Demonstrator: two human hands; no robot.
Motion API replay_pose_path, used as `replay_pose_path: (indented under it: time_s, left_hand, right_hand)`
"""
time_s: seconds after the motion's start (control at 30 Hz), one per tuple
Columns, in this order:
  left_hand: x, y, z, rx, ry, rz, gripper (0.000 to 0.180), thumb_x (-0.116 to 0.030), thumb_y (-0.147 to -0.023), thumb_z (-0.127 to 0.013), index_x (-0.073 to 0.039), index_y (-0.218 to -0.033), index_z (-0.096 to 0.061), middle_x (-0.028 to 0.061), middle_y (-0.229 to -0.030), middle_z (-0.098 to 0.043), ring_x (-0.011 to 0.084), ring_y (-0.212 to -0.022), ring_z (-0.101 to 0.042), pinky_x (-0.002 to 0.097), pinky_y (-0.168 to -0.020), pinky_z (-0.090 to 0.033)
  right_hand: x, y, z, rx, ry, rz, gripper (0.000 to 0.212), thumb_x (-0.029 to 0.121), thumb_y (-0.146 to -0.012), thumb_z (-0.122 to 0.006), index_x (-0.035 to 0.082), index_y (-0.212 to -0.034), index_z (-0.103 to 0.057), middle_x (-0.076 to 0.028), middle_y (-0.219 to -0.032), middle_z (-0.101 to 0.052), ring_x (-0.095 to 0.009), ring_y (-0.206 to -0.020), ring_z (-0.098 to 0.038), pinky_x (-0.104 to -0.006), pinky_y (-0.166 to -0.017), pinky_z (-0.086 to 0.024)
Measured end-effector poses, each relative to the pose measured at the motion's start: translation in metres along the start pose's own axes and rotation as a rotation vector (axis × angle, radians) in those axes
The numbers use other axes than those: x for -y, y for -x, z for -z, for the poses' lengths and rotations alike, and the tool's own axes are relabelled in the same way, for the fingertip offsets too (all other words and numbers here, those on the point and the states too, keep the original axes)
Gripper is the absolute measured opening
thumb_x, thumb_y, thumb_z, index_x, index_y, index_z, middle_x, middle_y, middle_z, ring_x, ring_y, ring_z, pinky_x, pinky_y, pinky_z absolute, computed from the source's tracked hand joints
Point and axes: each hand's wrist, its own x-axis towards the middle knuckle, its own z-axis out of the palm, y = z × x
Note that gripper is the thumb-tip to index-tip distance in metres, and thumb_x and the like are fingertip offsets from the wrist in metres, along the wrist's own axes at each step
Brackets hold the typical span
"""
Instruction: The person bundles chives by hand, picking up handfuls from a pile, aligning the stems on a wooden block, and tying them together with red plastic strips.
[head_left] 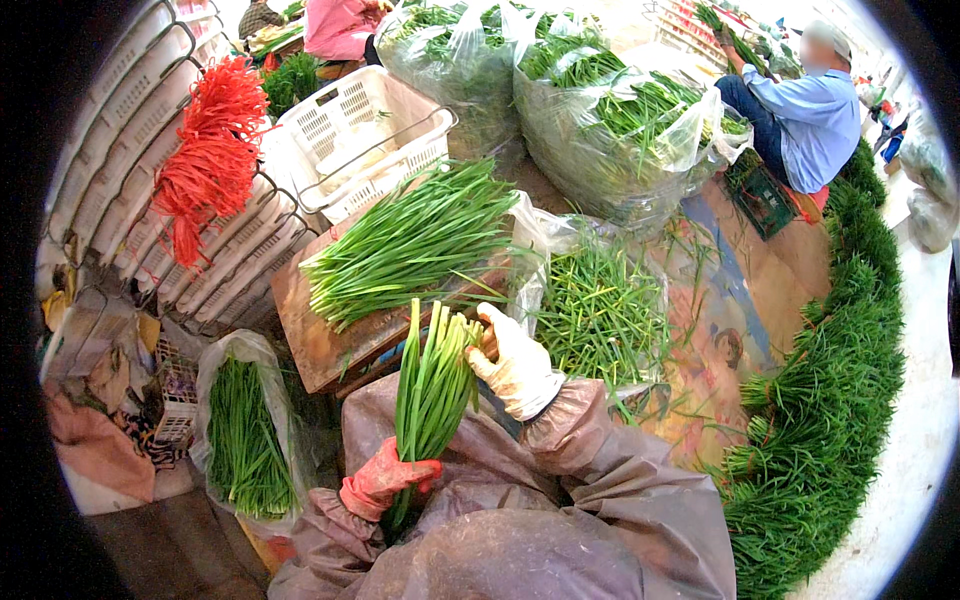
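A long curved wall of tied green bundles [830, 400] already lines my right side, so plenty looks done. Two big clear sacks of loose greens [610, 130] wait beyond the wooden board [320, 350], and a loose heap [410, 240] lies across it, so much seems left. My left hand [385, 480] clenches the base of the upright bunch [432, 385] over my lap; my right hand [512, 365] grips its tips.

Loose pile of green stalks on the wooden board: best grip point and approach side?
Probably grip the pile of green stalks near its lower-left cut ends, where the stalks lie tightly aligned on the wooden board; the upper-right tips fan out loosely. Come from the near side, across the stalks, wrapping around them like the left hand on the held bunch.
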Motion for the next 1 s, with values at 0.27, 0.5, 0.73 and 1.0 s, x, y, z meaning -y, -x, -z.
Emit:
replay_pose_path:
  time_s: [0.27,0.5,0.73,1.0]
  left_hand:
    - [-0.006,-0.005,-0.005,0.2,0.188,-0.013,0.054,-0.011,-0.079,-0.067,-0.004,-0.129,-0.048,0.0055,-0.067,-0.056,0.0136,-0.051,-0.05,0.0274,-0.047,-0.038]
    - [0.003,0.009,0.007,0.316,0.255,-0.012,0.062,-0.014,-0.079,-0.065,-0.001,-0.135,-0.041,0.0066,-0.067,-0.055,0.0131,-0.05,-0.048,0.0259,-0.047,-0.036]
    - [-0.008,0.002,-0.003,0.191,0.188,0.086,0.048,-0.008,-0.079,-0.065,-0.002,-0.124,-0.051,0.0047,-0.071,-0.056,0.0132,-0.054,-0.051,0.0265,-0.05,-0.04]
    - [-0.006,0.0,-0.006,0.03,0.022,0.028,0.027,-0.005,-0.077,-0.066,-0.003,-0.102,-0.057,0.0046,-0.074,-0.059,0.014,-0.056,-0.053,0.0275,-0.049,-0.042]
  right_hand:
    - [-0.01,-0.012,0.007,0.019,-0.545,-0.211,0.024,0.003,-0.087,-0.061,0.003,-0.11,-0.061,-0.003,-0.088,-0.066,-0.009,-0.079,-0.059,-0.0237,-0.07,-0.048]
    - [-0.068,-0.055,0.101,0.177,-0.479,-0.405,0.024,0.01,-0.084,-0.067,0.003,-0.107,-0.063,-0.005,-0.088,-0.066,-0.016,-0.081,-0.061,-0.0271,-0.077,-0.048]
    - [-0.015,-0.047,0.066,0.38,-0.337,0.145,0.055,0.025,-0.075,-0.076,0.007,-0.123,-0.055,-0.014,-0.126,-0.052,-0.027,-0.121,-0.046,-0.0388,-0.104,-0.034]
    - [-0.029,-0.045,0.048,0.675,-0.385,0.195,0.03,0.025,-0.08,-0.07,0.006,-0.102,-0.063,-0.014,-0.124,-0.052,-0.031,-0.119,-0.046,-0.0412,-0.099,-0.037]
